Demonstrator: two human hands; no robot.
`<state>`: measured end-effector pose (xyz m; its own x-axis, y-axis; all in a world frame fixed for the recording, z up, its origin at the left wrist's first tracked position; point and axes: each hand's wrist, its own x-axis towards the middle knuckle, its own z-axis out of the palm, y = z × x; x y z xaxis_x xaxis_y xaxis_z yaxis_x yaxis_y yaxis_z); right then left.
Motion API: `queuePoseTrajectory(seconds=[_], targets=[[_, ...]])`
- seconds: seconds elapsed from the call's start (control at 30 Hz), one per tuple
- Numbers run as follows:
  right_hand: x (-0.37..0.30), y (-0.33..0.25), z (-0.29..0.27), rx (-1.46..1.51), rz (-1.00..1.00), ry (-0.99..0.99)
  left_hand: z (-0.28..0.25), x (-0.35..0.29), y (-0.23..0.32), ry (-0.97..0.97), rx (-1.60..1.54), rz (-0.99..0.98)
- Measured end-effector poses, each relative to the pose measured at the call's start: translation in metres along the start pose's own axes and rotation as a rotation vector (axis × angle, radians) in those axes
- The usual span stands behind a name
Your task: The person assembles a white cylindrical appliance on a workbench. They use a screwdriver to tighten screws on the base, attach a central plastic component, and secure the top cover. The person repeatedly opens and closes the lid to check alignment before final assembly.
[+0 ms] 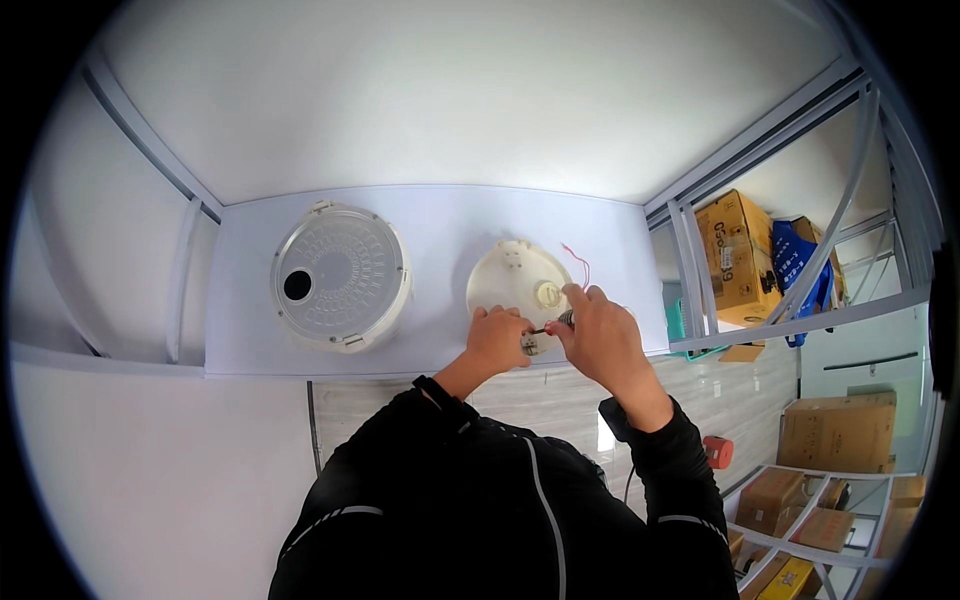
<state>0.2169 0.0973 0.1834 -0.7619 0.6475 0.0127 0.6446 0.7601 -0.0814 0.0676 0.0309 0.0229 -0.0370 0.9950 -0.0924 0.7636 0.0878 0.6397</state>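
Observation:
A shallow round off-white plastic cover (500, 280) lies on the white tabletop in front of me, with a raised round boss (549, 293) at its right side. Thin red wires (586, 268) stick out beyond its right rim. My left hand (496, 340) is closed on the near rim of this cover, its fingers curled. In my right hand (606, 340) is a small tool with a thin dark shaft (539, 331), which looks like a screwdriver. Its tip is close to my left fingertips, by a small fitting (529, 345) at the near edge. My fingers hide most of the handle.
A white round tub (345, 275) with a clear slotted lid and a black round hole stands at the left of the table (435, 215). Metal frame posts (690, 265) rise at the right. Beyond them are cardboard boxes (735, 255) and a blue bag (800, 265).

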Motion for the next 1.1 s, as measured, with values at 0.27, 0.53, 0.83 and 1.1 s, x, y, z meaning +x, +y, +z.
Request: queuePoseTrajectory(seconds=[0.27,0.53,0.83,1.1], targets=[[0.008,-0.011,-0.008,-0.066,0.099,-0.019,-0.001,0.0,0.001,-0.002,0.02,-0.005],[0.004,-0.005,-0.002,0.196,-0.034,0.086,0.003,0.001,-0.002,0.018,0.002,0.007],[0.002,-0.001,-0.002,0.269,0.055,0.074,0.006,0.004,-0.002,0.007,-0.012,-0.006],[0.002,-0.008,-0.001,0.183,0.143,0.11,0.009,0.005,0.0,0.035,0.025,0.005]])
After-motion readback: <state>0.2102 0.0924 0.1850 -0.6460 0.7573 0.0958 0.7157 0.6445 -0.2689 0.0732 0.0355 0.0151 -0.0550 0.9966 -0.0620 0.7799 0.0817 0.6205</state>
